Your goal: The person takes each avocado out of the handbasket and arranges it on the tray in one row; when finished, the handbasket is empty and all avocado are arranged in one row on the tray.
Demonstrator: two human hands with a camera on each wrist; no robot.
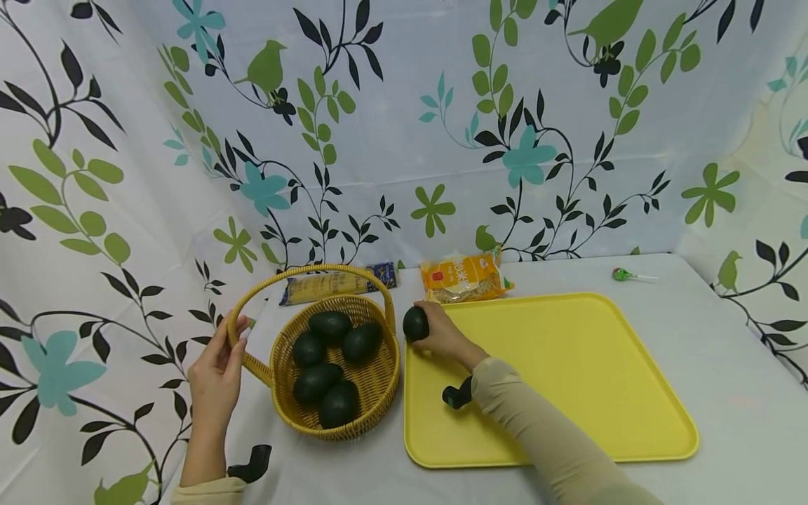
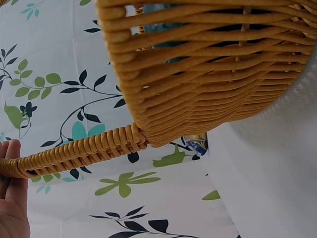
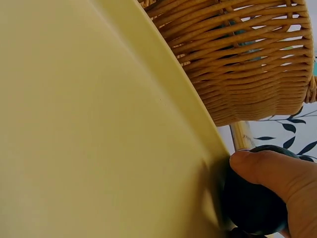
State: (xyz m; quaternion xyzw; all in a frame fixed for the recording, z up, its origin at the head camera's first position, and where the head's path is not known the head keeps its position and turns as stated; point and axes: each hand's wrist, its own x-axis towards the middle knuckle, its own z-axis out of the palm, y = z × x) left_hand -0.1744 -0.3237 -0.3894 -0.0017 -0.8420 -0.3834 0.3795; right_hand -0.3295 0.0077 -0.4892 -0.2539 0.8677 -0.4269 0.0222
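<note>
My right hand (image 1: 442, 337) grips a dark green avocado (image 1: 416, 324) above the tray's far left corner, beside the basket. In the right wrist view the thumb lies across this avocado (image 3: 255, 203), near the tray's rim. My left hand (image 1: 216, 375) holds the arched handle (image 1: 303, 271) of a woven wicker basket (image 1: 379, 414) on its left side. Inside the basket lie several more avocados (image 1: 318, 383). From the left wrist, the handle (image 2: 74, 151) passes between thumb and fingers, and the basket's woven side (image 2: 198, 89) fills the top.
A yellow tray (image 1: 555, 379) lies right of the basket, its surface bare. Behind stand a long pasta packet (image 1: 334, 284) and an orange packet (image 1: 463, 278). A wrapped lollipop (image 1: 623, 274) is at the far right. Patterned cloth (image 1: 404, 140) hangs behind the white table.
</note>
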